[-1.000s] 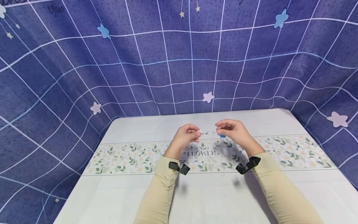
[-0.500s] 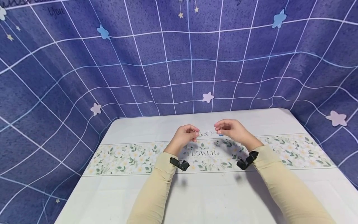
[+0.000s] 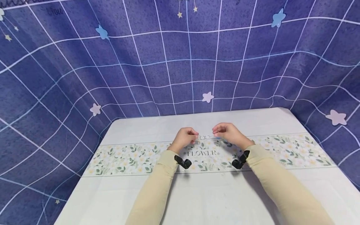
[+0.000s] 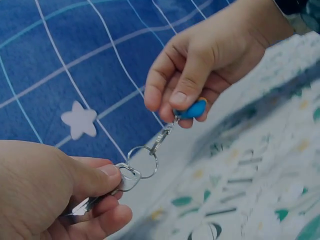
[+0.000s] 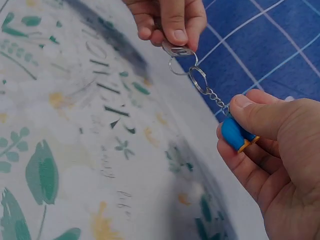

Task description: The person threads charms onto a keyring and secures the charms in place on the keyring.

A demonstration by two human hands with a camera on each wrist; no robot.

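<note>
In the left wrist view, my left hand (image 4: 65,187) pinches a slim silver metal piece (image 4: 82,206) between thumb and fingers; its kind is unclear. A metal loop (image 4: 135,185) at its end meets a round split ring (image 4: 157,167). From that ring a short chain (image 5: 216,99) runs to a small blue keychain charm (image 5: 231,134) with orange edges. My right hand (image 5: 280,150) pinches the charm by its chain end, thumb on top, and covers part of it. In the head view, both hands, left (image 3: 184,137) and right (image 3: 229,133), hover over the table with the rings between them.
Beneath lies a table with a white cover (image 3: 140,193) and a floral strip (image 3: 123,159) lettered FLOWER. A blue gridded curtain (image 3: 146,75) with star shapes hangs behind and at the sides. Each wrist wears a small black camera (image 3: 183,162).
Both hands have sunk a little in the head view, and the right one has shifted slightly left, towards the other. Each keeps its grip, with the rings still between them.
</note>
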